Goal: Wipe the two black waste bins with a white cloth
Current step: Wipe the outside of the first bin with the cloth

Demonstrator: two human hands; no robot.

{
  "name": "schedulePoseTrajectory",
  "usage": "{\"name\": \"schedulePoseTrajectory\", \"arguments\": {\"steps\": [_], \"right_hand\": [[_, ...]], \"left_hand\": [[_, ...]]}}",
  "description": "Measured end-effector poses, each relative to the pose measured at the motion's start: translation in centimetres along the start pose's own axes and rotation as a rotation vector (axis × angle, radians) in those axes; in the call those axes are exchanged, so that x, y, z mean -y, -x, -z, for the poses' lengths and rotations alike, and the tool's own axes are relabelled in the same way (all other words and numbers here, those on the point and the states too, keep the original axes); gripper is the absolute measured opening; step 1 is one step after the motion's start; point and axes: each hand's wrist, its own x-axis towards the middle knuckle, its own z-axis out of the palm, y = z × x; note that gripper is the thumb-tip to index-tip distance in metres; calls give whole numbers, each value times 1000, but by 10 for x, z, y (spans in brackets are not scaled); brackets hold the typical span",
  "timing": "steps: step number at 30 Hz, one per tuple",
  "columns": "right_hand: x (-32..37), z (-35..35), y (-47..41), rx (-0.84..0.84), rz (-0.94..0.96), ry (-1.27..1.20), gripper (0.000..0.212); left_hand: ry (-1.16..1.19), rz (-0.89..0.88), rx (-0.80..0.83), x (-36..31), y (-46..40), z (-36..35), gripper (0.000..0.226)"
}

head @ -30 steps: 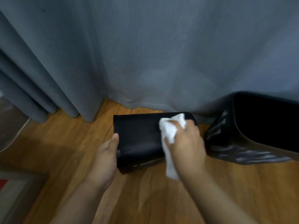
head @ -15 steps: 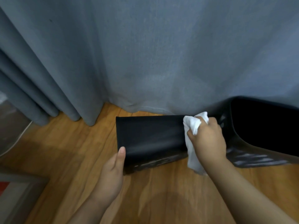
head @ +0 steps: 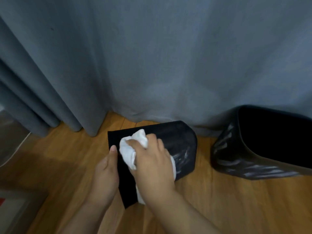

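I see the right hand (head: 152, 164) bunched around a crumpled white cloth (head: 130, 149), pressing it onto the upper face of a small black plastic waste bin lying on its side (head: 179, 142) at centre. At its nine o'clock edge the left hand (head: 106, 173) braces the bin, thumb straight along the side; I cannot tell how the other fingers lie. A second, larger black ribbed bin (head: 236, 159) sits at three o'clock, apart, on the wooden floor (head: 219, 200) before a grey-blue curtain (head: 152, 56).

Dim soft indoor light, slight blur, wide-angle bending at edges
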Motion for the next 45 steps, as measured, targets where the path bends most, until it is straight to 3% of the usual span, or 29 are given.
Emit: {"name": "schedulePoseTrajectory", "arguments": {"steps": [3,8,16,21,25,31,33,35,39,43,45], "right_hand": [[-29,4,-5,40,-117,132,39],[-116,30,-31,44,-468,116,37],[-127,34,-38,33,-619,-87,33],[-104,46,-27,20,-453,-62,26],[-80,67,-15,-95,-296,-149,40],[-46,117,-11,131,-281,-651,1],[-43,112,-18,194,-229,-740,4],[-51,89,-25,226,-215,-621,22],[-68,31,-35,369,-393,-168,47],[-48,19,-23,141,-420,-143,28],[-29,11,-3,28,-288,-95,39]], "left_hand": [[16,-4,-4,-6,2,-2,53],[40,38,15,-8,-1,-3,50],[65,111,103,1,11,-1,51],[94,103,98,5,16,-7,37],[77,65,25,1,2,-8,45],[3,46,-80,-2,-7,-7,55],[-4,28,-89,0,-8,-6,53],[-12,32,-73,1,-7,-6,54],[30,77,-35,2,-5,-6,58],[59,57,1,7,-7,-7,61],[73,56,-19,6,-9,-7,58]]}}
